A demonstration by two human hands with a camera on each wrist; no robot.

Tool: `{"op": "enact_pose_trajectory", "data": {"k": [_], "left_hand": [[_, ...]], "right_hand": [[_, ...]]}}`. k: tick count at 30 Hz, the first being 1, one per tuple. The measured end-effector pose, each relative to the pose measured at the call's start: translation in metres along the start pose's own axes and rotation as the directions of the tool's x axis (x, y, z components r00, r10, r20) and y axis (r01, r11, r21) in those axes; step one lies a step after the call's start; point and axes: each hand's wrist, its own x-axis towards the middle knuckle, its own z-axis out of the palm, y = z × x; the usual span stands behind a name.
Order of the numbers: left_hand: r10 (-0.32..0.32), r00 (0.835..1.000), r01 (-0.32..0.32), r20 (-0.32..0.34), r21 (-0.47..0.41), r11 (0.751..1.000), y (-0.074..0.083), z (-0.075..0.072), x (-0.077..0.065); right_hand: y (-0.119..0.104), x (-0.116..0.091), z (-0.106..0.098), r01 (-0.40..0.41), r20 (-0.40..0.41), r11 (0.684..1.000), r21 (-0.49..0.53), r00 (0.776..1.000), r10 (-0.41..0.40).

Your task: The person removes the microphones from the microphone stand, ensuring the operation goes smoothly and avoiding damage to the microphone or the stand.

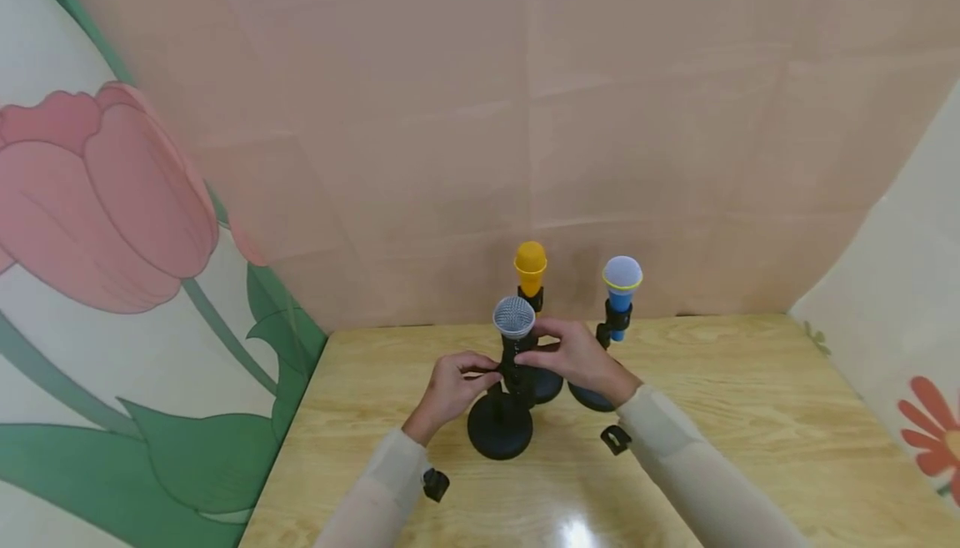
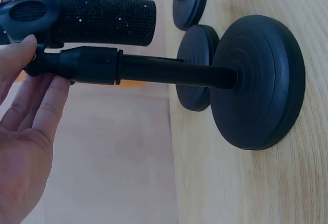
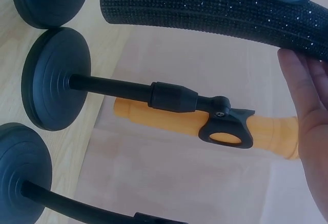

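Note:
A black glittery microphone (image 1: 514,318) with a silver mesh head stands tilted in the clip of a black round-based desk stand (image 1: 500,433). From the left, my left hand (image 1: 448,385) pinches the stand's joint just below the clip, as the left wrist view shows at the knob (image 2: 42,60). On the other side my right hand (image 1: 573,356) grips the microphone's body below its head. The clip (image 2: 31,19) wraps around the microphone's handle (image 2: 110,21). In the right wrist view, the right fingers (image 3: 302,83) lie against the handle; the thumb is out of sight.
Behind stands a yellow microphone (image 1: 530,268) in its own stand. To the right, a blue microphone (image 1: 622,281) sits in another stand with a black base (image 1: 588,398). The wooden table (image 1: 750,414) meets a pinkish cloth backdrop (image 1: 420,198) at the back.

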Motion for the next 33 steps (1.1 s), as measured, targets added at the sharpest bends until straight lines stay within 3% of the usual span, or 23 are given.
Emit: {"op": "enact_pose_trajectory", "data": {"k": [11, 19, 24, 33], "left_hand": [[0.03, 1.0, -0.03, 0.009, 0.066, 0.997, 0.003, -0.002, 0.002], [0.009, 1.0, -0.01, 0.006, 0.094, 0.996, -0.032, 0.005, 0.012], [-0.014, 1.0, 0.013, 0.024, 0.069, 0.998, -0.035, 0.003, 0.013], [-0.019, 0.998, 0.014, 0.053, 0.109, 0.994, -0.035, 0.0, 0.012]], "right_hand": [[-0.003, 0.002, 0.003, 0.007, -0.026, 0.999, -0.041, 1.0, -0.008], [-0.006, 0.003, 0.003, 0.008, -0.021, 0.999, -0.045, 1.0, -0.009], [-0.006, 0.004, 0.001, 0.013, -0.003, 0.999, -0.03, 1.0, -0.013], [-0.012, 0.008, -0.003, 0.072, 0.013, 0.997, -0.017, 0.997, -0.071]]}}
